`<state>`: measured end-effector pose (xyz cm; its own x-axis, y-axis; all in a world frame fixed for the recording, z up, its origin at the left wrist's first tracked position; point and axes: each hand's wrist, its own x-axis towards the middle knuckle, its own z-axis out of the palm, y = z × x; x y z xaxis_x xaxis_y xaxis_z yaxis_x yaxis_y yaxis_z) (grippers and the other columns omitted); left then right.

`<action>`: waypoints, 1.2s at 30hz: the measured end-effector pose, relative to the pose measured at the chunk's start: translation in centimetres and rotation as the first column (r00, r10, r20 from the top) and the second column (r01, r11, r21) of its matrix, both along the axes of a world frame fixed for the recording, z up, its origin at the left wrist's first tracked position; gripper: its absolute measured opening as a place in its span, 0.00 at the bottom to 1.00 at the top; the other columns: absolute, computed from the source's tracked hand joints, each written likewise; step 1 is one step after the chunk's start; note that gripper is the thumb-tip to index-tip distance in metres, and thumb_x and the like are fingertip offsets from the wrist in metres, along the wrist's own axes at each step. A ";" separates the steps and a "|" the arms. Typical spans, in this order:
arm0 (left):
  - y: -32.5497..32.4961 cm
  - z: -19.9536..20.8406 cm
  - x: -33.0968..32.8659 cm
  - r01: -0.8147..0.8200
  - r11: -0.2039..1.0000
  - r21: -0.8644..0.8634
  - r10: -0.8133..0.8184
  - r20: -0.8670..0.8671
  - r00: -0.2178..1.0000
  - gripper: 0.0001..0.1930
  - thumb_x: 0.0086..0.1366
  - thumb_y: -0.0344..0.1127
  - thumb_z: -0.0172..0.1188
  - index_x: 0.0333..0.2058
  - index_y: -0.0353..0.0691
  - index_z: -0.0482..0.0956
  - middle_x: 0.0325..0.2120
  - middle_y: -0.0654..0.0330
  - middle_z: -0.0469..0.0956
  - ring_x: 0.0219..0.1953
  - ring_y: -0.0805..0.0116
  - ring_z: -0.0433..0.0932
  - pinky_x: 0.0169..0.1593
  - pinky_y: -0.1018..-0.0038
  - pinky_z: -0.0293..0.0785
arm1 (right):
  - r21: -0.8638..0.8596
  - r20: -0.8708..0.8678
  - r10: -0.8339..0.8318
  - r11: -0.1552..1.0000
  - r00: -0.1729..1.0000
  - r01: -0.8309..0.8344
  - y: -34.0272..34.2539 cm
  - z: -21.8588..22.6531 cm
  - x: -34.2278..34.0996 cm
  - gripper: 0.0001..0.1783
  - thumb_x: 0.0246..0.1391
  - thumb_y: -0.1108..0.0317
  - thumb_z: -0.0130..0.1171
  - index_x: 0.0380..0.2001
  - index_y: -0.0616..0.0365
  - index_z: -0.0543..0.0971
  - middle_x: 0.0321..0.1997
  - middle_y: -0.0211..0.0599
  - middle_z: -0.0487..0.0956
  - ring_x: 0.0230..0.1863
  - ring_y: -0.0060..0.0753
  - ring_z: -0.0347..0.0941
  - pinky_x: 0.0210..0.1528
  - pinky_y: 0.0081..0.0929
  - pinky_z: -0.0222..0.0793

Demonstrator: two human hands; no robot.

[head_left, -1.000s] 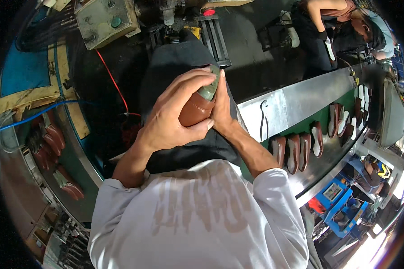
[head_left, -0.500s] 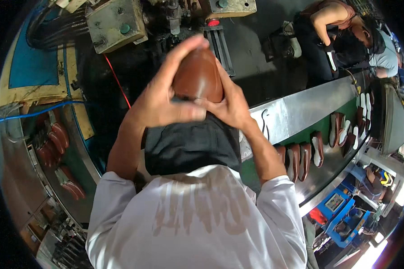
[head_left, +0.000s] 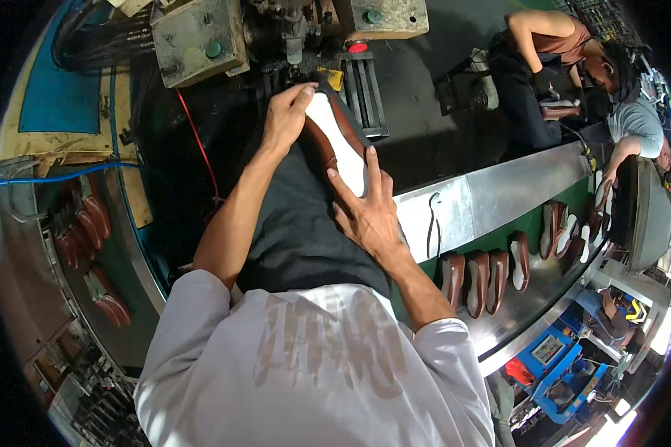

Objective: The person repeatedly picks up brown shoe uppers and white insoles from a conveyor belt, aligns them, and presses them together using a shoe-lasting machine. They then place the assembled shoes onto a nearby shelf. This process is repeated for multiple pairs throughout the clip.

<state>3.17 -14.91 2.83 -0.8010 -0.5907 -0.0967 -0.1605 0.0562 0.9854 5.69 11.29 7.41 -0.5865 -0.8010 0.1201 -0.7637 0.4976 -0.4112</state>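
both hands are gripping a brown leather shoe upper on its white last (head_left: 339,141), sole side up before the grey metal machine (head_left: 201,37): left hand (head_left: 285,119) steadying the toe, right hand (head_left: 365,208) bracing the heel, exposing the bottom.

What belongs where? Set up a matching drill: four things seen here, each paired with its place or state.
1. brown shoe
2. left hand
3. row of shoes
4. red button

a. on the green conveyor
b. on the machine, above the shoe
c. held sole up in both hands
d. at the shoe's far end

Pairs: 1-c, 2-d, 3-a, 4-b
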 end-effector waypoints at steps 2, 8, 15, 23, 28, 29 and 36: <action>-0.2 -0.8 -0.2 -0.012 0.998 -0.058 0.017 0.083 0.996 0.19 0.78 0.43 0.58 0.55 0.33 0.86 0.46 0.56 0.88 0.48 0.67 0.82 0.55 0.70 0.75 | -0.017 0.008 0.015 1.000 1.000 -0.014 0.1 -0.8 -0.2 0.48 0.45 0.65 0.78 0.72 0.28 0.74 0.83 0.73 0.44 0.64 0.75 0.65 0.60 0.61 0.74; -3.6 0.1 -1.8 0.112 0.945 0.307 -0.127 0.030 0.991 0.26 0.83 0.50 0.51 0.64 0.36 0.79 0.57 0.55 0.83 0.58 0.64 0.79 0.62 0.67 0.72 | -0.143 0.040 0.004 0.990 0.999 0.002 0.4 1.7 -2.8 0.42 0.49 0.67 0.77 0.69 0.36 0.78 0.85 0.65 0.45 0.69 0.74 0.63 0.65 0.62 0.72; -7.9 -13.4 -8.1 0.146 0.829 -0.539 -0.019 0.233 0.972 0.27 0.75 0.49 0.56 0.64 0.37 0.77 0.58 0.30 0.78 0.61 0.31 0.76 0.65 0.47 0.73 | -0.285 -0.167 -0.026 0.958 0.986 -0.023 -11.1 13.7 -11.4 0.35 0.53 0.66 0.74 0.66 0.47 0.81 0.79 0.74 0.58 0.75 0.75 0.63 0.74 0.56 0.63; -8.1 -7.9 -1.7 0.258 0.630 -0.733 0.047 0.368 0.929 0.27 0.72 0.42 0.61 0.67 0.38 0.75 0.69 0.42 0.71 0.73 0.41 0.65 0.75 0.39 0.57 | -0.343 -0.329 -0.079 0.938 0.941 -0.041 -28.4 13.5 -23.4 0.35 0.60 0.56 0.68 0.71 0.37 0.76 0.79 0.75 0.55 0.64 0.83 0.67 0.67 0.61 0.70; -8.6 -9.5 1.8 0.122 0.773 -0.623 0.108 0.319 0.941 0.22 0.72 0.41 0.61 0.60 0.37 0.82 0.69 0.45 0.71 0.73 0.42 0.65 0.74 0.46 0.61 | -0.290 -0.297 -0.109 0.957 0.948 0.019 -32.0 10.4 -23.9 0.36 0.60 0.55 0.67 0.73 0.35 0.74 0.79 0.76 0.53 0.63 0.85 0.68 0.64 0.62 0.73; -8.7 -9.6 1.9 0.141 0.767 -0.626 0.103 0.337 0.936 0.22 0.72 0.41 0.61 0.60 0.37 0.82 0.68 0.45 0.71 0.72 0.42 0.66 0.73 0.46 0.63 | -0.297 -0.306 -0.118 0.955 0.945 0.023 -32.4 10.1 -23.8 0.37 0.60 0.55 0.67 0.73 0.34 0.73 0.79 0.77 0.53 0.62 0.86 0.68 0.64 0.62 0.73; -8.8 -9.6 1.0 0.158 0.717 -0.679 0.103 0.328 0.939 0.20 0.71 0.40 0.62 0.57 0.36 0.83 0.64 0.45 0.75 0.69 0.41 0.70 0.69 0.48 0.68 | -0.304 -0.361 -0.011 0.947 0.932 -0.107 -31.7 8.8 -20.7 0.45 0.58 0.64 0.70 0.77 0.54 0.64 0.79 0.85 0.42 0.69 0.92 0.56 0.70 0.68 0.65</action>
<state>4.18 -23.69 -6.74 -0.8163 -0.5728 0.0751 -0.4425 0.7036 0.5560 -15.03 -20.46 16.22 -0.4197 -0.7135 0.5611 -0.9073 0.3470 -0.2375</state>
